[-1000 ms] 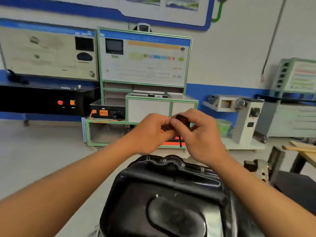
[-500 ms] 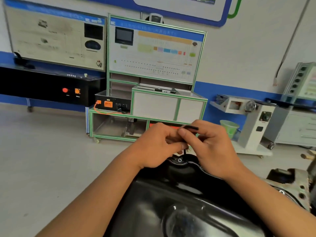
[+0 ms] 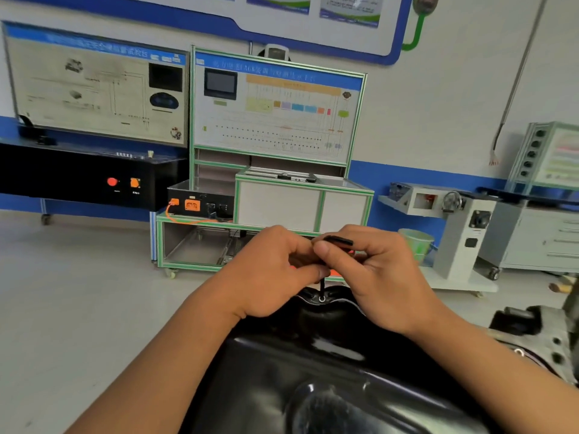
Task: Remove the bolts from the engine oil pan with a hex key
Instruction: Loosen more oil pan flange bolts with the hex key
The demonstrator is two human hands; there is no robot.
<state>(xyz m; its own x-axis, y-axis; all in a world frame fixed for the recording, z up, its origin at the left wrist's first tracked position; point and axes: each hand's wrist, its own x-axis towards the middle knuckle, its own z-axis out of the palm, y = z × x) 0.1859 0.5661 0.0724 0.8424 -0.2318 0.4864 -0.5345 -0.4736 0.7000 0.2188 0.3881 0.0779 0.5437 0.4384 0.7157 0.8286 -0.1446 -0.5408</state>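
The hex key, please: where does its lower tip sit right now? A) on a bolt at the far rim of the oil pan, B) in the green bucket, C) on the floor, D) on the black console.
A: the hex key, pinched by both hands, runs down to a bolt on the far rim of the oil pan.

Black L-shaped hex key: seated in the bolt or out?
Seated, apparently: the black L-shaped hex key stands upright, tip meeting the bolt on the black oil pan rim.
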